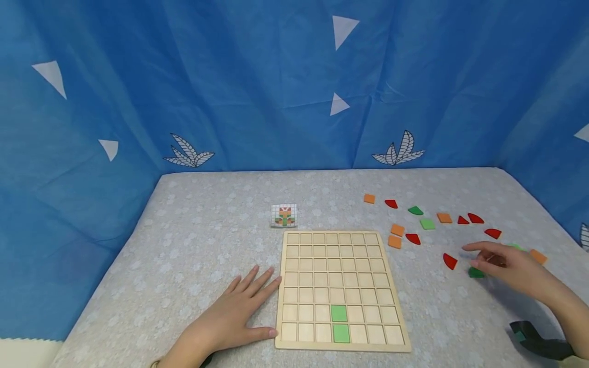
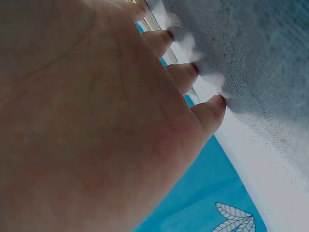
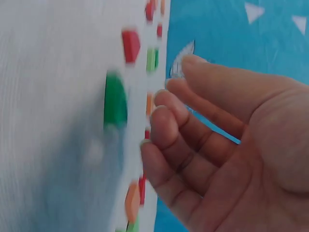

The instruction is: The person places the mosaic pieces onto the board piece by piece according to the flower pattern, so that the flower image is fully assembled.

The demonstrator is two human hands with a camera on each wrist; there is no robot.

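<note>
A wooden grid board (image 1: 321, 266) lies on the patterned cloth, with two light green square tiles (image 1: 341, 333) in its lower middle cells. My left hand (image 1: 236, 312) rests beside the board's left edge, fingers spread, its thumb and index tip right at the frame. In the left wrist view the fingertips (image 2: 219, 100) meet the cloth. My right hand (image 1: 515, 268) hovers over the table at the right, fingers loosely bent and nothing between them. Close under it lies a dark green quarter-round piece (image 3: 116, 101), partly covered by the hand in the head view. A red quarter-round piece (image 1: 450, 261) lies to its left.
Behind the board stands a small pattern card (image 1: 284, 216) showing a coloured flower-like design. Several loose orange, red and green pieces, among them an orange square (image 1: 369, 199) and a green one (image 1: 427, 224), are scattered at the right. A blue curtain (image 1: 276, 87) encloses the table.
</note>
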